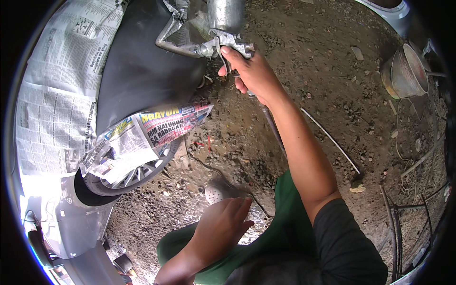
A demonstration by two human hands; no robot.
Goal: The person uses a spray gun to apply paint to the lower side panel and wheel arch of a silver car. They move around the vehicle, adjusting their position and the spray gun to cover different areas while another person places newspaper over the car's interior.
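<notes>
My right hand (256,76) is wrapped round a metal spray gun (227,42), with fingers at its trigger. A silvery paint cup (226,14) sits at the gun, and a hose (273,124) runs down from under the hand. To the gun's left lies a dark grey car fender (147,66), close to the nozzle end. Newspaper sheets (57,111) mask the car beside it, and more newspaper (166,126) hangs partly over the wheel (137,176). My left hand (223,224) hovers over my lap, fingers stretched out, holding nothing.
A worn bucket (403,73) stands on the gravelly ground at the right. A thin white stick (330,140) lies nearer, and several metal rods (395,223) are at the lower right. A dark cable (209,167) snakes across the ground past the wheel. The silver car body (71,228) fills the lower left.
</notes>
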